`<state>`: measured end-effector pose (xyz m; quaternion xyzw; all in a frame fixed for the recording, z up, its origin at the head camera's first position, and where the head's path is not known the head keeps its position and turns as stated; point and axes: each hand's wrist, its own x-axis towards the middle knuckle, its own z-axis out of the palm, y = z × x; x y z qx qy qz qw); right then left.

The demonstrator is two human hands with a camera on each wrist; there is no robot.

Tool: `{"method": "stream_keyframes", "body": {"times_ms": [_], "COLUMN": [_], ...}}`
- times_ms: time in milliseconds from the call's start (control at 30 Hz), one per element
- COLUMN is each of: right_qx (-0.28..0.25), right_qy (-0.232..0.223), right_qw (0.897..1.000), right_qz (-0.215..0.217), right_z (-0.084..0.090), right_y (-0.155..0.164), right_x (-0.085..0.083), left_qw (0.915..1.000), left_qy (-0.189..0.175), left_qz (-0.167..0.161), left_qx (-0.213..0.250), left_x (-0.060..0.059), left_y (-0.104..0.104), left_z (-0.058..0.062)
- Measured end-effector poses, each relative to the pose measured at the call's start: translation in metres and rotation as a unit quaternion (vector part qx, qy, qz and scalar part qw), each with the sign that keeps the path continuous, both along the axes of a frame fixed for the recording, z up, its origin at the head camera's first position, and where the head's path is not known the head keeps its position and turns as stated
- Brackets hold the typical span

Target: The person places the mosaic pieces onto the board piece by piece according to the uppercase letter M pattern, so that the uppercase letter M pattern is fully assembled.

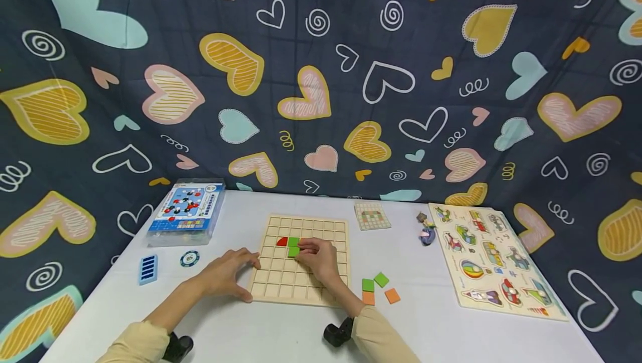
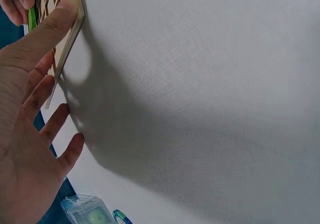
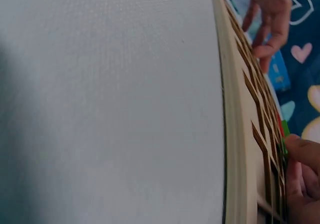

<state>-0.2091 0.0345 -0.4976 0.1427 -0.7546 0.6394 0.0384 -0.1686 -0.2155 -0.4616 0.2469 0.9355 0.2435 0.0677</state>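
A wooden grid board (image 1: 281, 288) lies on the table in the head view. My left hand (image 1: 223, 275) rests at its left side, thumb on the near corner and fingers spread along the edge. Over the board's upper middle, my right hand (image 1: 321, 261) pinches a green tile (image 1: 293, 252) with a rounded corner between thumb and fingers. Beside it on the grid are a square green tile (image 1: 293, 242) and a red quarter-round tile (image 1: 282, 241). A sliver of orange shows at the right fingertips, mostly hidden. In the right wrist view the thumb touches green.
Loose green tiles (image 1: 381, 280) and orange tiles (image 1: 392, 295) lie right of the board. Behind it is a pattern card (image 1: 372, 216). A picture puzzle board (image 1: 494, 262) and a small figurine (image 1: 426, 229) are further right. A boxed set (image 1: 188, 212), blue block (image 1: 148, 270) and round chip (image 1: 190, 259) stand left.
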Motion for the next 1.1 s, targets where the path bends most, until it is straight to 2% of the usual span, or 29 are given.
{"method": "stream_keyframes", "body": {"times_ms": [267, 567, 700, 933, 1100], "right_qx": [0.06, 0.076, 0.061, 0.004, -0.001], "right_qy": [0.037, 0.063, 0.053, 0.023, 0.007], "right_qw": [0.997, 0.995, 0.997, 0.998, 0.998], "right_qz": [0.009, 0.009, 0.019, 0.058, 0.061], "right_z": [-0.001, -0.003, -0.004, 0.033, 0.028], "right_y": [-0.017, -0.022, -0.022, -0.024, -0.019], "right_x": [0.0, -0.002, -0.003, 0.017, 0.012], "left_qw": [1.0, 0.9999, 0.9999, 0.9999, 0.9999], "left_qy": [0.002, -0.01, -0.01, -0.002, -0.007], "left_qz": [0.0, 0.006, 0.006, 0.006, 0.009], "left_qx": [-0.003, -0.005, -0.005, -0.011, -0.009], "left_x": [0.0, 0.001, 0.001, 0.001, 0.002], "left_y": [-0.001, 0.0, 0.0, 0.0, 0.001], "left_z": [-0.001, 0.0, 0.0, 0.0, 0.001]}}
